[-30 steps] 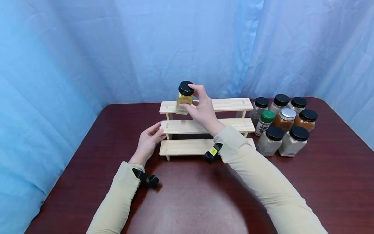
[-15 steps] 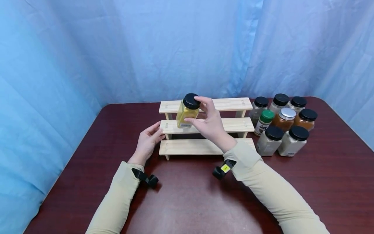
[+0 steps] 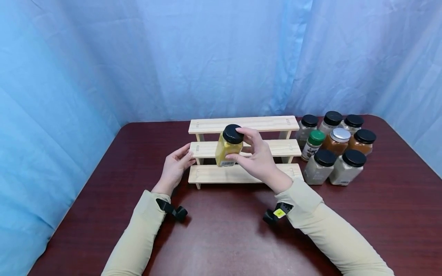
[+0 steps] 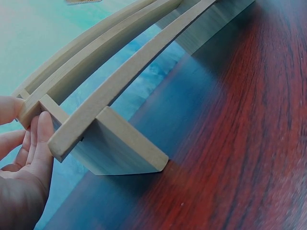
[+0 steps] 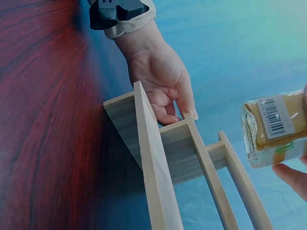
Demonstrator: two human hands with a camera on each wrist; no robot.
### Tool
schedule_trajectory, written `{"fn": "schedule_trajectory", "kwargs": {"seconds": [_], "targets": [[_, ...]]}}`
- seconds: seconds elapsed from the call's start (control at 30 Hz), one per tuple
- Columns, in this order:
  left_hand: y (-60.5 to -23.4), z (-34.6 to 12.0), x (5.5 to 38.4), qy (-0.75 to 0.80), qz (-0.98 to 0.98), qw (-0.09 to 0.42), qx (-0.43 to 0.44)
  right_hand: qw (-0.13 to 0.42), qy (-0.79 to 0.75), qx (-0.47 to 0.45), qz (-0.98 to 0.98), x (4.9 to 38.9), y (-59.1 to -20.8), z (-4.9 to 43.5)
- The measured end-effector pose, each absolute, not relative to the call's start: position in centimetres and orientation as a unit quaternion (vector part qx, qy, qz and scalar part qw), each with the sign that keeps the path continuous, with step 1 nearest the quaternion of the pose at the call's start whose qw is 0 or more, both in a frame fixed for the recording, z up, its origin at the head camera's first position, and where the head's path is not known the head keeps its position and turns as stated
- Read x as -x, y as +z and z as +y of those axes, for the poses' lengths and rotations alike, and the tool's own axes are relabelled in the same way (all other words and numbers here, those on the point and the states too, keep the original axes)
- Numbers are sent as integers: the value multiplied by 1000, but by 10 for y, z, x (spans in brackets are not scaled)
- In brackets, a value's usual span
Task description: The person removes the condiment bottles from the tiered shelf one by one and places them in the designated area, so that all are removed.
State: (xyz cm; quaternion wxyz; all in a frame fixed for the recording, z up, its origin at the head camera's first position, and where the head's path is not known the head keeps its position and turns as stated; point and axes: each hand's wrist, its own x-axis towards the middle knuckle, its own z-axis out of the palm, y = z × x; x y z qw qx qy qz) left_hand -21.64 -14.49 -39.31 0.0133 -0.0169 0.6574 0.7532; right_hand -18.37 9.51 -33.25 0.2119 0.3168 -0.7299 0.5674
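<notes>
My right hand [image 3: 256,160] grips a spice jar [image 3: 227,150] with a black lid and yellow contents, thumb low on its side and fingertips at the lid. The jar hangs slightly tilted in front of the middle tier of a three-tier wooden rack [image 3: 276,147]. Its barcode label and base show in the right wrist view, where the jar [image 5: 271,129] is clear of the wood. At the rack's left end, my left hand [image 3: 174,168] pinches the middle board, thumb above and fingers beneath, as the left wrist view shows of that hand [image 4: 29,177].
Right of the rack stands a cluster of spice jars: several with black lids [image 3: 324,157], one with a green lid [image 3: 315,137] and one with a silver lid [image 3: 340,134]. Blue curtains [image 3: 221,57] hang behind the dark red table [image 3: 221,230].
My right hand has brought the yellow jar down and toward me, slightly right, from the top tier to before the middle one. The left hand stays on the rack.
</notes>
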Motion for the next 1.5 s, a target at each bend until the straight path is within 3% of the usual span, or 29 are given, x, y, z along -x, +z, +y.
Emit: {"fn": "schedule_trajectory", "kwargs": {"seconds": [0.83,1.2,1.5], "targets": [[-395,-146,217,756,654,6,17,248,564,-333,-714,165,-324,147],[-392,-146,215,754,657,10,21,271,529,-338,-730,158,-320,189],[-392,-145,215,751,659,12,23,293,594,-330,-673,152,-305,227]]}}
